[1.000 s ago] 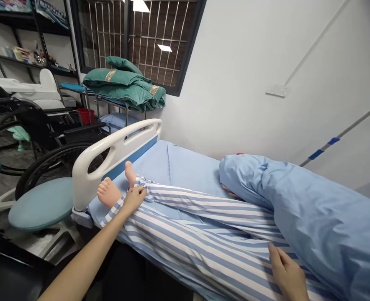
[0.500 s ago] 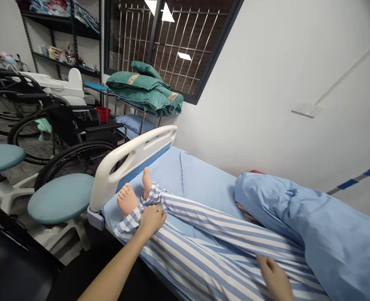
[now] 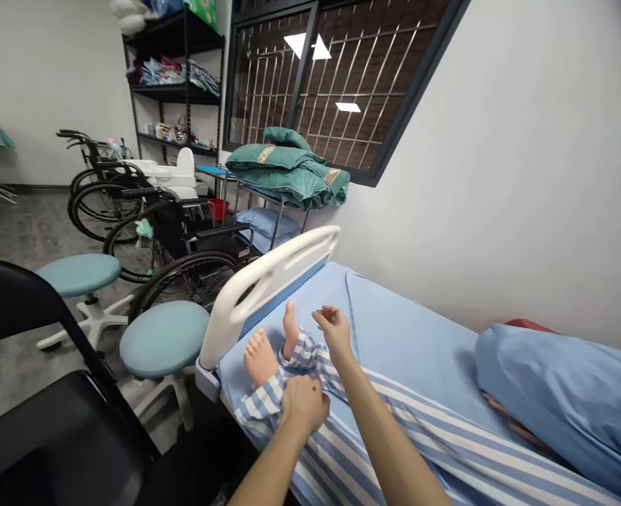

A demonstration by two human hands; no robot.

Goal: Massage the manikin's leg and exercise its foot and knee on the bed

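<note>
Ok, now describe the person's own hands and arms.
The left hand and right hand are bare, with no glove or ring visible. The forearms show no sleeve, watch or bracelet. A small dark spot marks the back of the left hand.

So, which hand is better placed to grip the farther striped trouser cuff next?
Probably the right hand: it hovers near the farther cuff, apparently holding nothing, while the left hand rests on the nearer trouser leg.

Matt cloth trousers (image 3: pixel 445 431), smooth plastic footboard (image 3: pixel 277 270)
</note>
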